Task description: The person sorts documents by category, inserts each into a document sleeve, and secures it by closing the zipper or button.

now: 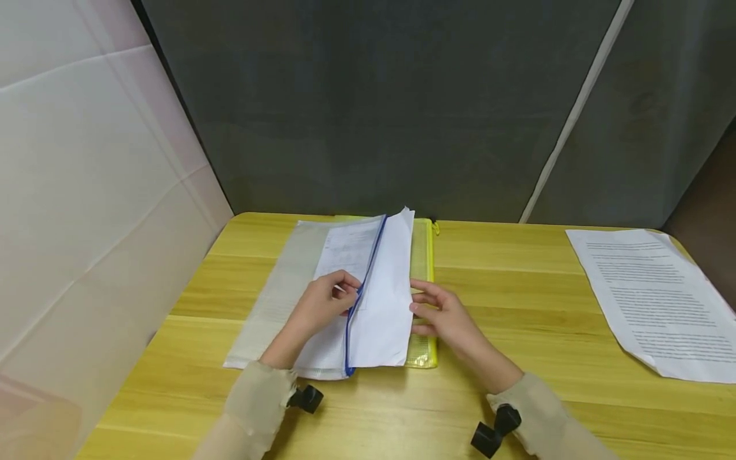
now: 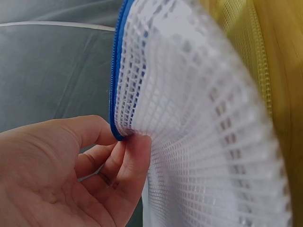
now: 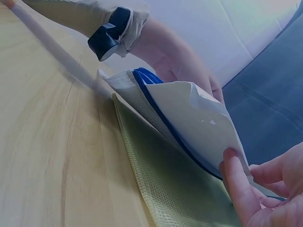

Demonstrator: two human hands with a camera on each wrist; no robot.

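A white mesh zipper pouch (image 1: 267,319) with a blue zipper edge lies at the middle left of the table, its mouth raised and facing right. My left hand (image 1: 324,305) pinches that zipper edge (image 2: 115,85) between thumb and fingers. Out of the pouch's mouth sticks a white sheaf of paper (image 1: 386,300), partly hidden inside the mesh. My right hand (image 1: 447,316) holds the paper's right edge, with fingers on both faces, as the right wrist view shows. Underneath lies a yellow mesh pouch (image 1: 425,268), mostly covered.
Printed sheets (image 1: 661,300) lie at the right side of the wooden table (image 1: 506,281). A dark grey panel (image 1: 368,108) stands along the back edge, and a pale wall (image 1: 103,179) rises on the left.
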